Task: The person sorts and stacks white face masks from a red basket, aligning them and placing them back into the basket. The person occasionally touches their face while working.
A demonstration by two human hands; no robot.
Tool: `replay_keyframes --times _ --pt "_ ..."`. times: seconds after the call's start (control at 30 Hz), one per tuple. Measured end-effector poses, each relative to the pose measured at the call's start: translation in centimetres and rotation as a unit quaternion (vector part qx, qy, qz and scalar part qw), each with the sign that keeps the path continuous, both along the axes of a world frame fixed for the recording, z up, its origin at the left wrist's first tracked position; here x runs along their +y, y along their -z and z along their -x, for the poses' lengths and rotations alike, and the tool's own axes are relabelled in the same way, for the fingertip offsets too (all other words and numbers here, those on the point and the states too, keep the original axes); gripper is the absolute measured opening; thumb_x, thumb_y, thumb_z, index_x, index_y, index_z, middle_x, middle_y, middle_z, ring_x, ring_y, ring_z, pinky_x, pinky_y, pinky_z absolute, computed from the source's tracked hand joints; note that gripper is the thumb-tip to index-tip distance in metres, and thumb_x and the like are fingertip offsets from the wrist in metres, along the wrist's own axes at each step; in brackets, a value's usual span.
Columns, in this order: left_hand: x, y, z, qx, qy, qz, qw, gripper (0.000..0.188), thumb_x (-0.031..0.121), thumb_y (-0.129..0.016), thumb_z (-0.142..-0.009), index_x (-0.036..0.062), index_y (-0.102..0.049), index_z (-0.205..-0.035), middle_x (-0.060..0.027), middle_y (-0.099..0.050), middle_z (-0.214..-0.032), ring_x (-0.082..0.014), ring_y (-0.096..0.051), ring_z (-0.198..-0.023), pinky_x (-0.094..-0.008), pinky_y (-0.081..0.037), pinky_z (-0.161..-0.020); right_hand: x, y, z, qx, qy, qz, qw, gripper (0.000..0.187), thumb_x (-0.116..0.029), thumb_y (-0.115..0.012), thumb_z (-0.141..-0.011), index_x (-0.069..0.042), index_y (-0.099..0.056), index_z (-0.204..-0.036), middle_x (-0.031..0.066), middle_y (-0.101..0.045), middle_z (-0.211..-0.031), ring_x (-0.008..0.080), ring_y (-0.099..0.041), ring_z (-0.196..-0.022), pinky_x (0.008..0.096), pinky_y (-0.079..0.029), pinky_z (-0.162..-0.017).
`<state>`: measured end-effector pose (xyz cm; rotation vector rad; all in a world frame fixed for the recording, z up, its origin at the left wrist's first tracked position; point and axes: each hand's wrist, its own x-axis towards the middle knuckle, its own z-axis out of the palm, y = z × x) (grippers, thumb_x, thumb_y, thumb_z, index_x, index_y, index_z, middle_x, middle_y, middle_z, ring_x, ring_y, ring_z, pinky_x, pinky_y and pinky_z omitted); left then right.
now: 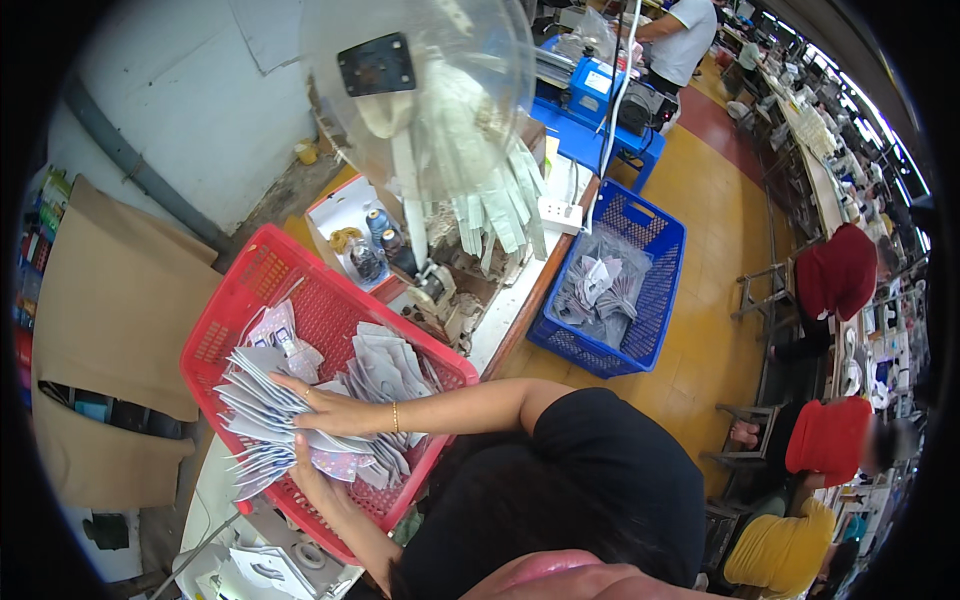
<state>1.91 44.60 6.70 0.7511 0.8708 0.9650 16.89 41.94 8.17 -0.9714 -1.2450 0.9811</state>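
Observation:
Over the left end of a red plastic basket, both my hands are closed on one thick, fanned stack of pale grey fabric pieces with bluish edges. My right hand, with a bracelet at the wrist, grips it from above and to the right. Lower down, my left hand holds its lower edge, thumb up. More pale pieces lie bundled in the basket beside my right hand, and a pinkish printed bundle rests behind the stack. My palms and some fingers are hidden.
Behind the basket are an open box with thread spools and a hanging bunch of pale strips. A blue basket of bagged pieces stands on the floor to the right. Papers lie near the front left. Several people sit at right.

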Motion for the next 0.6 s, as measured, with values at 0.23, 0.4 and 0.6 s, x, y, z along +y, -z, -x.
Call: replay_keyframes --times 0.23,0.4,0.6 --pt "0.5 -1.1 -0.7 0.024 -0.010 0.022 0.999 0.063 0.033 -0.062 -0.087 -0.0055 -0.040 -0.131 -0.0225 -0.050 -0.126 -0.0332 -0.055 -0.111 -0.0461 -0.046 -0.095 -0.3 -0.5 -0.1 0.121 0.037 0.009 0.992 0.099 -0.011 -0.071 -0.076 -0.007 -0.001 -0.147 0.0231 -0.025 -0.146 0.0290 -0.023 -0.137 0.0368 -0.022 -0.112" --pt "-0.5 -2.3 -0.9 0.041 0.008 -0.009 0.999 0.069 0.035 -0.062 -0.085 -0.0070 -0.037 -0.134 -0.0222 -0.045 -0.132 -0.0310 -0.051 -0.117 -0.0438 -0.044 -0.098 -0.1 0.2 -0.1 0.066 0.024 0.017 0.997 0.098 -0.020 -0.072 -0.079 -0.007 -0.002 -0.147 0.0238 -0.024 -0.146 0.0294 -0.029 -0.135 0.0369 -0.023 -0.111" --pt "-0.3 -2.7 -1.6 -0.005 -0.022 -0.013 1.000 0.070 0.036 -0.061 -0.085 -0.0079 -0.037 -0.134 -0.0233 -0.047 -0.130 -0.0317 -0.053 -0.114 -0.0437 -0.044 -0.098 0.6 1.1 0.0 0.081 -0.005 0.007 0.997 0.094 -0.024 -0.069 -0.081 -0.003 -0.004 -0.146 0.0254 -0.022 -0.147 0.0307 -0.026 -0.136 0.0357 -0.021 -0.112"
